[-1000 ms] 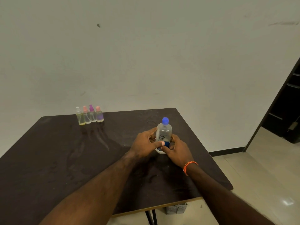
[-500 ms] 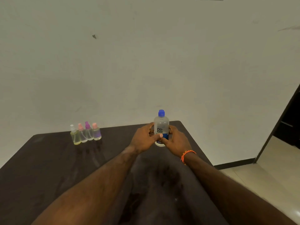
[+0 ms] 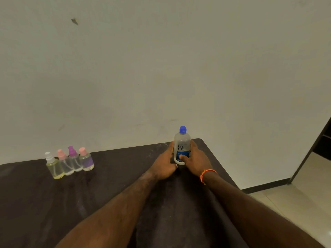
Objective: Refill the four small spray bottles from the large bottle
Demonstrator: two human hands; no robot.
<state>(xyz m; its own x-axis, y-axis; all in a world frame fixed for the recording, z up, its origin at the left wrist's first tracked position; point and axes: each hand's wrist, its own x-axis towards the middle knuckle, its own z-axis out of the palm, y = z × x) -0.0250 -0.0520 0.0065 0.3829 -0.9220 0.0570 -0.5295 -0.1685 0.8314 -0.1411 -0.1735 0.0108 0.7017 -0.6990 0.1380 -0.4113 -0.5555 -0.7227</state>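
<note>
The large bottle stands upright on the desk, at about 1 o'clock from the middle of the desk top and near its far right corner. It is clear, with a blue cap still closed on top and a label that is white above and blue below. The right hand holds the bottle from its 3 o'clock side: the thumb lies across the blue part of the label and the fingers curl behind the body. The left hand is at the 9 o'clock side of the bottle, with its fingers lying along the bottle wall and touching it; the thumb points to the bottle foot. I cannot tell if these fingers really grip or only rest there. An orange cord bracelet is around the right wrist.

The four small spray bottles stand in a tight row at about 10 o'clock on the desk, well apart from the large bottle and near the far edge. From left to right their caps are white, pink, purple and pink. The leftmost one has yellowish liquid, and the others look clear or pale violet.

Behind the desk is a plain pale wall. At 3 o'clock of the view are a light tiled floor and a dark doorway
</note>
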